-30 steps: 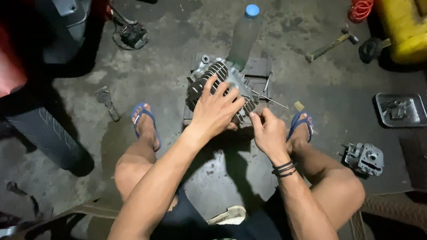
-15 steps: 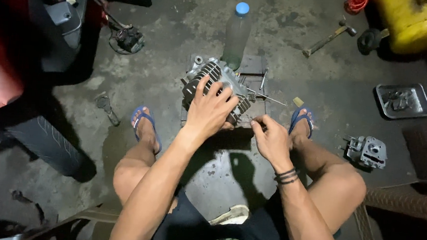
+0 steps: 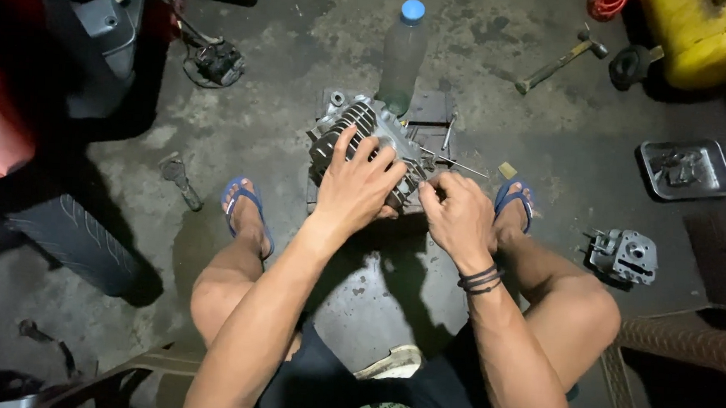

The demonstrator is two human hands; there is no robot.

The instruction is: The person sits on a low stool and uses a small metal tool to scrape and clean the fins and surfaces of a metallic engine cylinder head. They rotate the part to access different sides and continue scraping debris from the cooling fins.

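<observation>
Resting on the floor, the finned engine cylinder (image 3: 364, 142) is pressed flat by the spread left hand (image 3: 356, 183); the right hand (image 3: 455, 213) pinches beside it. Judged heavy, rigid, best gripped by its fins.

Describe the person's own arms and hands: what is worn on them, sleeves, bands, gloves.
Both arms are bare from the upper arm down, with no sleeves in view. The left hand has no glove, ring or band that shows. The right hand is also ungloved; its wrist carries a few thin dark bands stacked together. No watch shows on either wrist.
</observation>
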